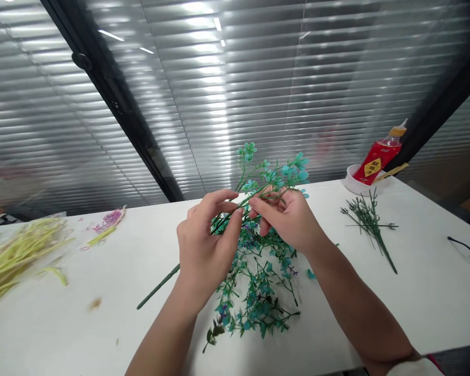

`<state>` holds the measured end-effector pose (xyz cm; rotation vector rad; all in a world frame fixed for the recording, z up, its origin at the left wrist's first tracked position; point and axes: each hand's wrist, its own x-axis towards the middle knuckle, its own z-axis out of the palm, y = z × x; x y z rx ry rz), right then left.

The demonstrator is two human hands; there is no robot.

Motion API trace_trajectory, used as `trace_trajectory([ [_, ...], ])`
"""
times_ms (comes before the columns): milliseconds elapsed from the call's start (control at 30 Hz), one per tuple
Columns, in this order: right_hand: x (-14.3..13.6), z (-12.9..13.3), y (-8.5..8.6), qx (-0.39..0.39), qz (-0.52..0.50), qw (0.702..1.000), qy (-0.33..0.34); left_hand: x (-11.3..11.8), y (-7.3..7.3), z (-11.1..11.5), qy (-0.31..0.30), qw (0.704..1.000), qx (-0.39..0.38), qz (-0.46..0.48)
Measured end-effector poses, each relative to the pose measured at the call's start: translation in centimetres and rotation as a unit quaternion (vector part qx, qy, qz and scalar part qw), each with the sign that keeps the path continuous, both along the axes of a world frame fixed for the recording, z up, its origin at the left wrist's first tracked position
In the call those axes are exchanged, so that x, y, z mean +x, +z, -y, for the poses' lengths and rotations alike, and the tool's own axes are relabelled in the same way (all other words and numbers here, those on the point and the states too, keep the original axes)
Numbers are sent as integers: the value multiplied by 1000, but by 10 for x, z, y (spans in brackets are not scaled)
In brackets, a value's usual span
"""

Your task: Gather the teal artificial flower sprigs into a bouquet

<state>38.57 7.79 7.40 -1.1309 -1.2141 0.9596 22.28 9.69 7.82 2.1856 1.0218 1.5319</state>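
Observation:
My left hand is closed around green stems of an artificial plant; its thick dark green stalk slants out toward the lower left. Fingers of my right hand pinch thin green stems just right of the left fingertips. Above both hands rise sprigs with teal leaves. Beneath the hands, loose teal and green sprigs with a few purple bits lie on the white table. The exact grip points among the stems are partly hidden by the fingers.
Yellow strips lie at the left, near a pink-purple bundle. A bare green stem bunch lies at the right. Behind it, a red bottle leans in a white round container. A black cable is at the far right.

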Motion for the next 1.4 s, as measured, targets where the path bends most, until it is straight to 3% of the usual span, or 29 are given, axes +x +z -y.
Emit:
trace_trajectory([
  [433, -2, 6, 3, 3, 9, 1000, -6, 2, -3, 3, -1, 1000, 10, 23],
  [633, -1, 3, 2, -14, -17, 999, 27, 2, -2, -1, 5, 999, 25, -20],
  [767, 6, 3, 3, -30, -18, 998, 58, 1, 0, -9, 36, 996, 56, -65],
  [1067, 43, 7, 13, 41, 33, 998, -26, -21, 6, -36, 130, 989, 44, -61],
  [1233, 64, -12, -2, 8, 166, 980, -106, -28, 8, -42, 159, 985, 35, -55],
  [1400, 80, -45, -30, -51, 398, 905, -141, -27, 7, -43, 170, 983, 30, -61],
])
